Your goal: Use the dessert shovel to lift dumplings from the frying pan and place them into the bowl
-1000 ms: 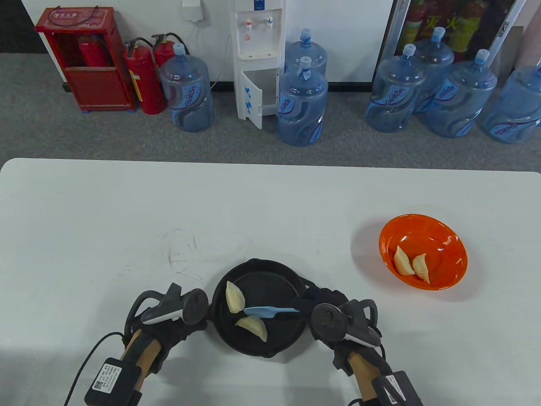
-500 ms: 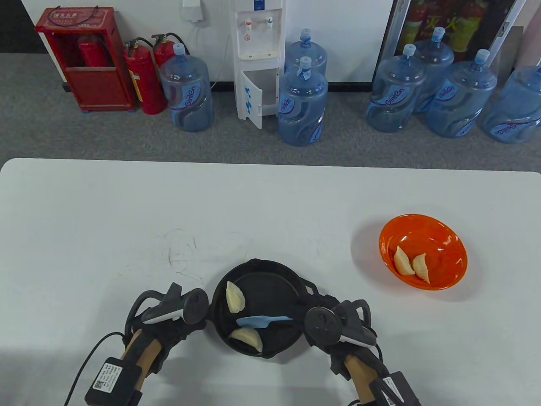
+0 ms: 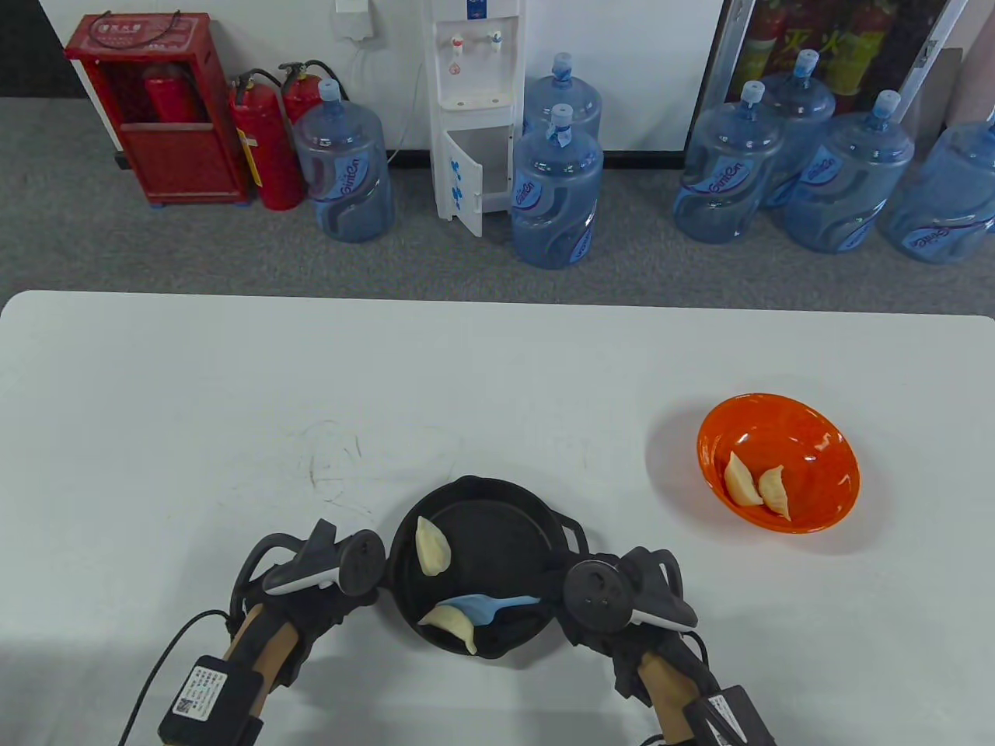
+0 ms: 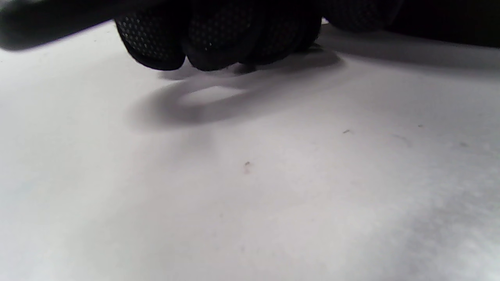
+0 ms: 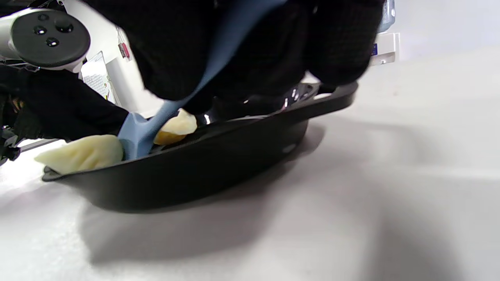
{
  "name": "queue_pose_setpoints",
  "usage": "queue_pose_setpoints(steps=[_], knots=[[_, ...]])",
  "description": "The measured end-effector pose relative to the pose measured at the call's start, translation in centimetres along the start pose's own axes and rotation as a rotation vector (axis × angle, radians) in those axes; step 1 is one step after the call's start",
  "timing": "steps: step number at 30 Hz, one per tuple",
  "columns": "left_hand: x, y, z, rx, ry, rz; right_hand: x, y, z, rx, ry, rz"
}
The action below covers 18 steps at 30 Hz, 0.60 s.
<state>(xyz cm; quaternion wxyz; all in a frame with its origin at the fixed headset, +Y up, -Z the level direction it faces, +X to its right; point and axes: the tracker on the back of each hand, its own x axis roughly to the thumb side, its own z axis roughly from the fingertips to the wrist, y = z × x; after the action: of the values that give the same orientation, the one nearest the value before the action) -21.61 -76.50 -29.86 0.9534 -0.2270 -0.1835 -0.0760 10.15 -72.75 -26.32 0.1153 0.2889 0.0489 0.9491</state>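
Observation:
A black frying pan (image 3: 513, 536) sits near the table's front edge with two pale dumplings in it. One dumpling (image 3: 432, 545) lies at the pan's left side. The other dumpling (image 3: 452, 625) is pressed against the near rim. My right hand (image 3: 571, 600) grips the handle of the blue dessert shovel (image 3: 482, 607), whose blade touches that near dumpling (image 5: 80, 154). My left hand (image 3: 354, 579) is at the pan's left edge with its fingers (image 4: 218, 39) curled, apparently round the pan's handle. The orange bowl (image 3: 812, 447) at the right holds two dumplings (image 3: 742, 480).
The white table (image 3: 233, 404) stretches wide to the left and behind the pan. Beyond its far edge on the floor stand water jugs (image 3: 556, 194), a water dispenser and red fire extinguishers. Cables trail from both wrists at the front edge.
My right hand has drawn the shovel toward me and to the left. Its blade has pushed the near dumpling up against the pan's near rim. The left hand has stayed put.

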Motion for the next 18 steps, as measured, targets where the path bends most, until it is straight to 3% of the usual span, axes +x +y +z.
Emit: queue_pose_setpoints(steps=[10,18], knots=[[0.0,0.0,0.0,0.001,0.0,-0.002,0.1,0.6,-0.4,0.026,-0.01,-0.031],[-0.1,0.0,0.0,0.0,-0.001,-0.001,-1.2,0.8,-0.6,0.092,0.029,-0.233]])
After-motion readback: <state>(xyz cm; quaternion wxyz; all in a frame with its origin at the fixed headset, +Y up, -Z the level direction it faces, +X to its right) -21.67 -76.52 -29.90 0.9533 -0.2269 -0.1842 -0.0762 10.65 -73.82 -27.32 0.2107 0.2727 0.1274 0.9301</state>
